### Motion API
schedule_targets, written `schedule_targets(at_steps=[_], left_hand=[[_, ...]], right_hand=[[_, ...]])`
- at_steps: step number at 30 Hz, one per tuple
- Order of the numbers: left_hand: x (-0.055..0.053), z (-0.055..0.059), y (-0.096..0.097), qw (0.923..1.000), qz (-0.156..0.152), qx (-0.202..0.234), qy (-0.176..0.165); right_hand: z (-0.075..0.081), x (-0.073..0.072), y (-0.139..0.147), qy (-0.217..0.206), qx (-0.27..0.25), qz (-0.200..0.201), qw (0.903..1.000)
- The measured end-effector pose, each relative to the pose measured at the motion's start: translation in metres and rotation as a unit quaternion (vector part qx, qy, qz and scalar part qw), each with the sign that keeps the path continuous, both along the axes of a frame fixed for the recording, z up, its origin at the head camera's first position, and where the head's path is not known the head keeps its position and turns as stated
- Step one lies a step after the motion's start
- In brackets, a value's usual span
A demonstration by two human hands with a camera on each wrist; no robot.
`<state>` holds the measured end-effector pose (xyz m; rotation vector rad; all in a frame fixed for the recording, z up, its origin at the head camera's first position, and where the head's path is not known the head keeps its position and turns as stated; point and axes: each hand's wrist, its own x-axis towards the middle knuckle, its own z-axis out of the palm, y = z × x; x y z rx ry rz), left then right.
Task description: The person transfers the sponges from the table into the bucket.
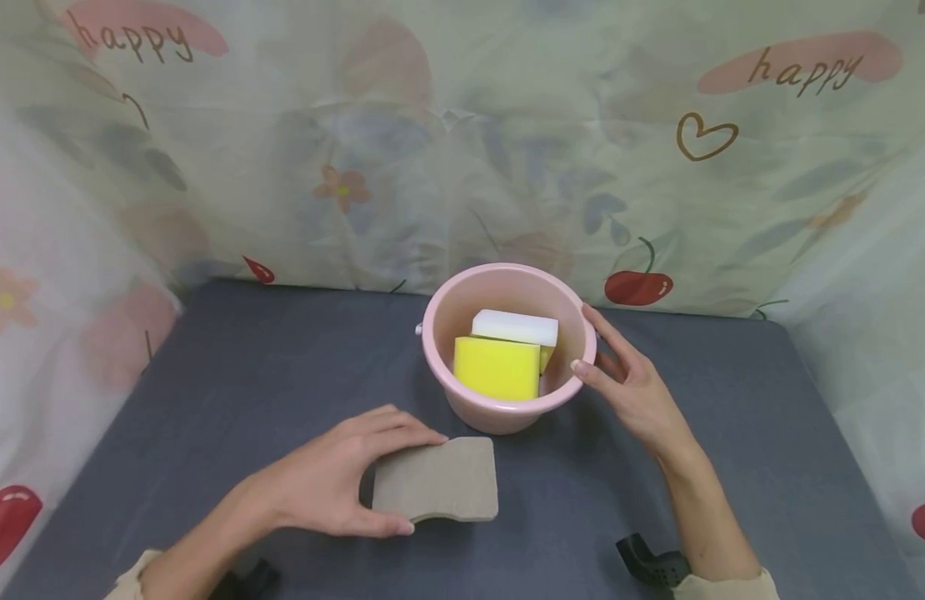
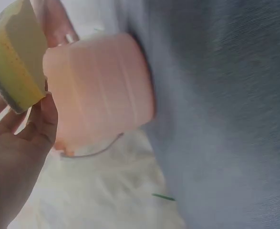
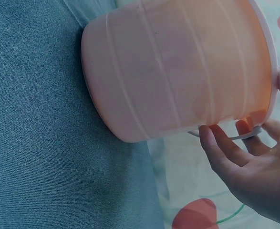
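My left hand (image 1: 338, 475) grips a sponge (image 1: 443, 482) in front of the pink bucket (image 1: 500, 421), thumb on the near edge and fingers on the far edge. Its upper face looks grey-brown in the head view; from the left wrist, the sponge (image 2: 20, 57) shows a yellow side and a dark layer. The bucket stands upright on the table. Inside it lean a yellow sponge (image 1: 496, 371) and, behind that, a sponge with a white top (image 1: 517, 327). At the bucket's right side my right hand (image 1: 642, 400) holds the rim, thumb at the lip and fingers along the outer wall.
A dark grey-blue cloth (image 1: 282, 375) covers the table. Patterned curtains (image 1: 507, 167) enclose its back and sides. The bucket's thin handle (image 2: 94, 153) hangs along its wall. Black wrist mounts (image 1: 650, 562) show near both forearms.
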<state>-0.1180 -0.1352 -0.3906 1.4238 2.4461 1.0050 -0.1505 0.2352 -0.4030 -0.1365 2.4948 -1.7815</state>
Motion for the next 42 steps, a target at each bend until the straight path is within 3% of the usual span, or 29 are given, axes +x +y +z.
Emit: schedule_targets(at_steps=[12,21,33,42], left_hand=[[-0.012,0.031,0.012,0.999,-0.013,0.024,0.037],[-0.029,0.048,0.022,0.9977,-0.008,0.027,0.061],[-0.061,0.06,0.036,0.9934,-0.008,0.07,0.091],[-0.084,0.058,0.043,0.9936,0.01,0.056,0.097]], right_hand=[[0.001,0.001,0.0,0.008,0.0,0.004,1.0],[-0.001,0.001,0.001,0.007,-0.001,0.009,0.9999],[-0.001,0.0,0.002,0.007,-0.007,0.009,0.9999],[0.0,0.0,0.002,0.002,-0.005,0.006,1.0]])
